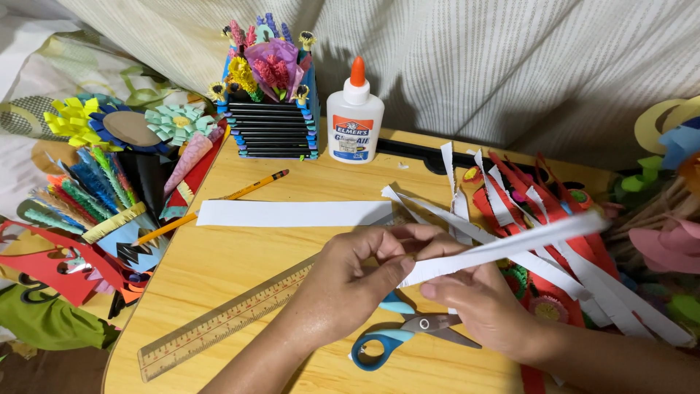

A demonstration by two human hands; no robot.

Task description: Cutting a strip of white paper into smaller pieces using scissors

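1. Nearest me: blue-handled scissors (405,330) lie flat on the wooden table (219,263), blades shut, just under both hands.
2. A clear ruler (226,321) runs slantwise past my left wrist.
3. My left hand (350,281) pinches the near end of a white paper strip (503,244), thumb and fingertips closed on it.
4. My right hand (474,303) sits below the same strip, fingers curled up around it just beside the left.
5. The strip runs from between my hands up and to the right, raised off the table; long, narrow, plain white, far end blurred.
6. Behind it: a loose heap of white and red strips (532,211).
7. A broad white paper band (292,213) lies flat mid-table, a pencil (219,204) touching its left end.
8. Farther back: a white glue bottle (355,117) with an orange cap, upright, beside a black slatted box of paper flowers (270,87).
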